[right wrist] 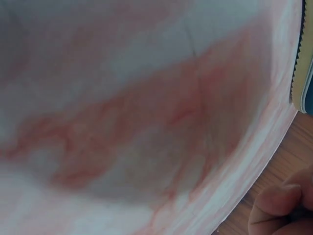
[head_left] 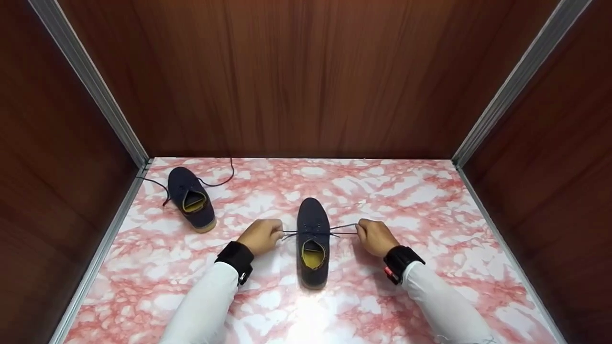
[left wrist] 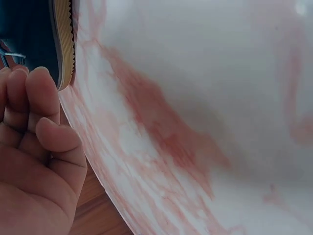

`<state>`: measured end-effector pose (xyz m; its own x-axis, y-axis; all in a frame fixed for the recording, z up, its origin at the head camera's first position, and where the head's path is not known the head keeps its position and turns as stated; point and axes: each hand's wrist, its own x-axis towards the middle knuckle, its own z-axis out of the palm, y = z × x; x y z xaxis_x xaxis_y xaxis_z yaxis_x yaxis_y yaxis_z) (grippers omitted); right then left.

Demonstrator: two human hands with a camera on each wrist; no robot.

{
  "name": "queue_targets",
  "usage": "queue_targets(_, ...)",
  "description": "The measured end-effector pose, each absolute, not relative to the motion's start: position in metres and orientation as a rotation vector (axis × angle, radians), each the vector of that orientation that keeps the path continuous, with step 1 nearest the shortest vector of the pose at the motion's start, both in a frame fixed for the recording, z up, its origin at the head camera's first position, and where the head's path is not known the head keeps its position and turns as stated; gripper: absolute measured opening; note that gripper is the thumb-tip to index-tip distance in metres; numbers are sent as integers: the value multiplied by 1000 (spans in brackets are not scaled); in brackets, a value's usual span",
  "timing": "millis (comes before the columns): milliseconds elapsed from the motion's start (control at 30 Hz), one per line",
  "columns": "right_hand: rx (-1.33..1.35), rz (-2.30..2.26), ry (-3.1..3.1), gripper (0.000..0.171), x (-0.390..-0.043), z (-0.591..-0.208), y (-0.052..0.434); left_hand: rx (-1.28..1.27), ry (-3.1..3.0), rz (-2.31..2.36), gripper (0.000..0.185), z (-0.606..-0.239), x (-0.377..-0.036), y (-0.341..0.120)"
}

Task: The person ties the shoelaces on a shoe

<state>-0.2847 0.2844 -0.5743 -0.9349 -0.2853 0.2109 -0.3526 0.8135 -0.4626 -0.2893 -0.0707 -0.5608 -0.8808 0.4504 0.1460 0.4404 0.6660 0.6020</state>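
Observation:
A dark navy lace-up shoe [head_left: 311, 215] with a yellow lining stands upright in the middle of the table, toe pointing away from me. My left hand [head_left: 262, 236] pinches a dark shoelace [head_left: 290, 231] on the shoe's left side. To the right, my right hand [head_left: 377, 238] grips lace too, and the strands run nearly straight between both hands across the shoe. In the left wrist view, the curled fingers [left wrist: 41, 93] are close to the shoe's pale sole [left wrist: 64, 44]. Only part of the right hand [right wrist: 286, 205] shows in the right wrist view.
A second navy shoe [head_left: 203, 212] stands at the back left, its laces [head_left: 222, 183] spread out to both sides. The red-and-white marbled tabletop [head_left: 411, 291] is enclosed by brown wood-look panels [head_left: 306, 81] at the back and both sides, with grey metal edging.

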Motion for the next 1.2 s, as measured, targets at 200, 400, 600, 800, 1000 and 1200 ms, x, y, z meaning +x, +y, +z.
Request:
queue_targets(200,417,915,-2979,38,-280,-578,279,562,2734,1169,19,-568,-287,-68)
queue_targets(400,395,978,-3059,36,-276,-576,273,510,2588,1294,20,-568,-283,-60)
queue_targets(600,346,946,-3103,21,-274,-567,268,490,2636,1218,18,-565,-281,-55)
queue_targets(800,280,980,-3004,31,-272,-552,265,396,2738,1222,34,-556,-276,-56)
queue_targets(1000,348,1158,-2958,21,-263,-542,258,282,2703,1316,55,-542,-267,-58)
queue_targets(1200,470,1381,-2977,26,-249,-541,249,282,2690,1266,58,-534,-250,-54)
